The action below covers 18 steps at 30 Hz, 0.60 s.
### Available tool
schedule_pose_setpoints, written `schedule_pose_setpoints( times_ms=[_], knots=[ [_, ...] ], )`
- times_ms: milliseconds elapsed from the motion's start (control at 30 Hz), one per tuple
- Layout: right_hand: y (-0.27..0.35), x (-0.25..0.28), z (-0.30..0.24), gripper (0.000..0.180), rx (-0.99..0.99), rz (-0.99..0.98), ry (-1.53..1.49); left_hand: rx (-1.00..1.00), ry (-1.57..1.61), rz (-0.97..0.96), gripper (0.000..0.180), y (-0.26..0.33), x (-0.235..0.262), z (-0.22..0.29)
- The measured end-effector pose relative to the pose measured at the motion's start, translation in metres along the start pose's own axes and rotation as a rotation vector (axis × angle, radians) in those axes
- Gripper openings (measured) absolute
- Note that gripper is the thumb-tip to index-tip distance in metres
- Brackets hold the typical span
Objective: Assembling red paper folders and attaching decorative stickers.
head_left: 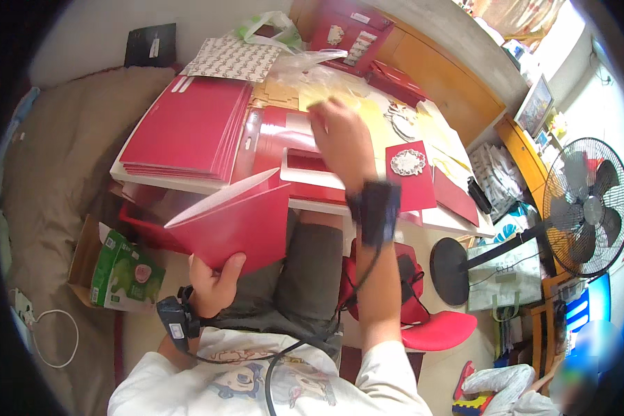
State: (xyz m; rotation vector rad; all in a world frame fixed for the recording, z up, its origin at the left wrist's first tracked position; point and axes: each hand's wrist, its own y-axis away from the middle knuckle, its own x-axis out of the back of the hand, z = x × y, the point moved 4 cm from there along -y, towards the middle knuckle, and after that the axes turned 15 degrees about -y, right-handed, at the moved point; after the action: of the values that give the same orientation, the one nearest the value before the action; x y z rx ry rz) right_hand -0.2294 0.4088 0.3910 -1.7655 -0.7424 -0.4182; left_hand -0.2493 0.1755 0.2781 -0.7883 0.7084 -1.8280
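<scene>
**Work Status: One Piece in Hand**

The left hand (217, 281) grips a red folder (239, 229), partly open, in front of the counter (442, 220). The right hand (343, 142) is raised above the counter, fingers curled (whether it holds anything cannot be told). Stacked red sheets (187, 128) lie at left; a red card (408, 191) bearing a white ornament (408, 163) lies at right. Progress appears partial: the held folder's visible face is plain; the stack's completion status is indeterminate.

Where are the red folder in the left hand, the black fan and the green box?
Red folder (243, 230): head view, front panel.
Black fan (591, 208): head view, hub.
Green box (123, 276): head view, printed side.
</scene>
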Motion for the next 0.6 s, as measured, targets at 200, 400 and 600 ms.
schedule_pose_setpoints(
  times_ms=[200,400,600],
  knots=[
    [-0.079,-0.061,0.113,0.016,0.056,-0.174,-0.032,-0.068,-0.031,-0.035,0.022,-0.006,-0.002,-0.002],
    [-0.085,-0.116,0.146,0.020,-0.126,-0.394,0.173,-0.038,-0.065,-0.046,0.020,0.005,0.008,-0.017],
    [-0.088,-0.123,0.142,0.023,-0.111,-0.439,0.212,0.207,0.107,-0.126,0.020,0.017,0.006,-0.039]
  ],
)
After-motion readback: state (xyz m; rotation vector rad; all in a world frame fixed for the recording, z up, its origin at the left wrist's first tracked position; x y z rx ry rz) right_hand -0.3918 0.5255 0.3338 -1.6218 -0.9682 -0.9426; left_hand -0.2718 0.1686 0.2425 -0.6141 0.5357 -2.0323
